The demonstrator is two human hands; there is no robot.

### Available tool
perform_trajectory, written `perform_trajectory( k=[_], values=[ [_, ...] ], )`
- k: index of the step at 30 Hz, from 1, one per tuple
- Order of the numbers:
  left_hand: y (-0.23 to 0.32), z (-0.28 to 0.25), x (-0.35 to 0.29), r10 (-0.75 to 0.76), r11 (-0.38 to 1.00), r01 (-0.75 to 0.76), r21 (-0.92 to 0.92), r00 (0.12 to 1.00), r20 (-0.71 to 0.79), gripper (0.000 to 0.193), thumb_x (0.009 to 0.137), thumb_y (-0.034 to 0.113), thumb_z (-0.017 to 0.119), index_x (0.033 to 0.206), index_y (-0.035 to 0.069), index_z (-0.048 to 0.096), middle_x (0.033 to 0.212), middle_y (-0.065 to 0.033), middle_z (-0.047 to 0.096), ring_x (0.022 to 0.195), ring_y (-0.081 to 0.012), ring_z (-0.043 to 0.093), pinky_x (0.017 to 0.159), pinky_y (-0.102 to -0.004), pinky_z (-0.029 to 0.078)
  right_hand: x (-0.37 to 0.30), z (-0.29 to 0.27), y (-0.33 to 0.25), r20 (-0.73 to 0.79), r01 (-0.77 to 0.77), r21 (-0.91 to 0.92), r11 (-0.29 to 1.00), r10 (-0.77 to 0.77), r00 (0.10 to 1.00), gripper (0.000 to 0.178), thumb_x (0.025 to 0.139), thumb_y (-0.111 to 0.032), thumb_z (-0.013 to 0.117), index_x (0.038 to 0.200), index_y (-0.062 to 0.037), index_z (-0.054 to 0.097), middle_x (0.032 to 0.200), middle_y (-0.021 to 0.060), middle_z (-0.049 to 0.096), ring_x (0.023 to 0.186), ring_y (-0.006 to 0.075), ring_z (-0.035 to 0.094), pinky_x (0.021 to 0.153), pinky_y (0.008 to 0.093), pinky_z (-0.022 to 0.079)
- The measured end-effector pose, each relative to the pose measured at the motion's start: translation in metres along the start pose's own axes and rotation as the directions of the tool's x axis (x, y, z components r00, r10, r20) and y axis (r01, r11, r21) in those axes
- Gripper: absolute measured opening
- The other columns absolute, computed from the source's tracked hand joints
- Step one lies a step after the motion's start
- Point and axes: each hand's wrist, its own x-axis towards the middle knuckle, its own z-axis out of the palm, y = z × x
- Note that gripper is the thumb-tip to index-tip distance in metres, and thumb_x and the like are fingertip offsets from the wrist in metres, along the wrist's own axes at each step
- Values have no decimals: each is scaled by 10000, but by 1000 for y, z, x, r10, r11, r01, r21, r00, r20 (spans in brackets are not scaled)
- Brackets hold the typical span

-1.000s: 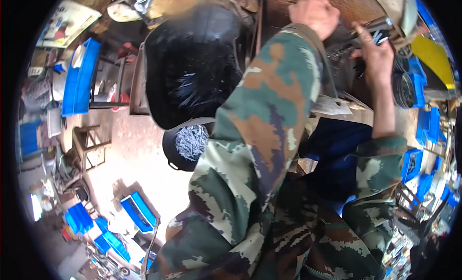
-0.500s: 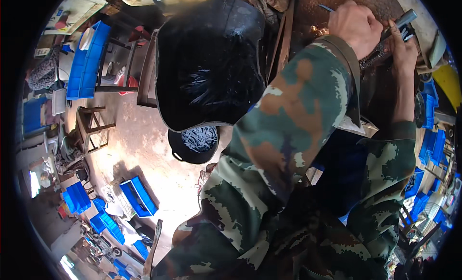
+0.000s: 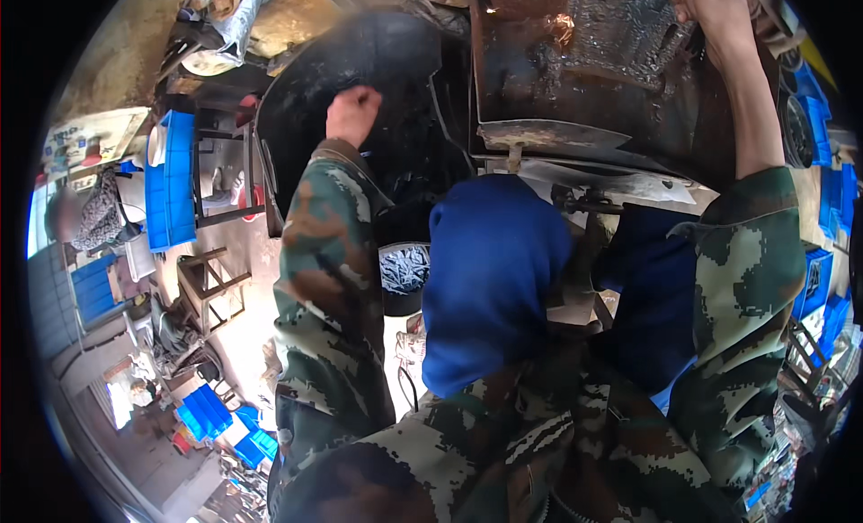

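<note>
My left hand [image 3: 351, 118] is over a large black tray [image 3: 409, 69], its fingers curled closed. Whatever it may be holding cannot be made out. At the upper right my right hand [image 3: 716, 8] has its fingers bent around something at the far edge of a brown, oily metal work surface [image 3: 521, 96]. What they grip is hidden at the edge of the picture. A small coppery, shiny spot [image 3: 564, 26] shows on that wet surface. Below the tray, a black bucket [image 3: 402, 303] holds many thin grey metal pieces [image 3: 404, 268], partly behind my left sleeve.
Blue bins [image 3: 171, 181] stand at the left beside a dark frame, with a wooden stool [image 3: 212, 289] below them. More blue bins [image 3: 814, 285] line the right side. A person in patterned clothing [image 3: 97, 213] is at the far left. My blue-covered knee [image 3: 499, 280] is close to the work surface.
My left hand has left the work surface and moved left, over the black tray. My right hand has shifted up and away from the dark bar-like part. The view has turned.
</note>
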Motion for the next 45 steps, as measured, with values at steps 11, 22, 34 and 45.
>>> perform_trajectory(
  k=[11, 22, 34, 45],
  values=[
    [-53, 55, -13, -144, 982, 118, 146, 972, 188, 387, 796, 291, 759, 1098, 66, 669, 1199, -179, 657, 1149, -369, 608, 981, -436, 480, -6, -2, -9, 23, -64, 0, 998, 64, 998, 194, 934, -219, 688, 946, -70, 563, 786, 26, 652, 491, 98, 474, 403, 273, 400],
    [-84, 33, -27, -108, 972, 151, -181, 969, 224, 221, 907, 231, 547, 973, 37, 630, 830, -122, 697, 759, -269, 660, 717, -372, 520, -9, 1, -11, 46, -62, 27, 998, 61, 997, 182, 943, -224, 676, 953, -73, 574, 785, 20, 643, 543, 110, 525, 420, 274, 423],
    [-59, 27, -37, -89, 900, 214, -379, 943, 320, 168, 918, 151, 555, 1020, 24, 597, 664, -55, 622, 577, -134, 591, 551, -285, 484, -7, 3, -12, 50, -76, 50, 996, 74, 996, 146, 959, -203, 652, 941, -79, 577, 781, 11, 631, 558, 107, 532, 430, 268, 437],
    [-50, 58, 7, -228, 973, 232, 17, 935, 271, 256, 874, 218, 608, 1077, 84, 686, 882, -108, 739, 855, -189, 719, 795, -325, 538, -4, 1, -12, 62, -90, 14, 996, 89, 994, 151, 967, -213, 639, 946, -77, 579, 779, 5, 630, 544, 102, 519, 438, 268, 440]
  ],
)
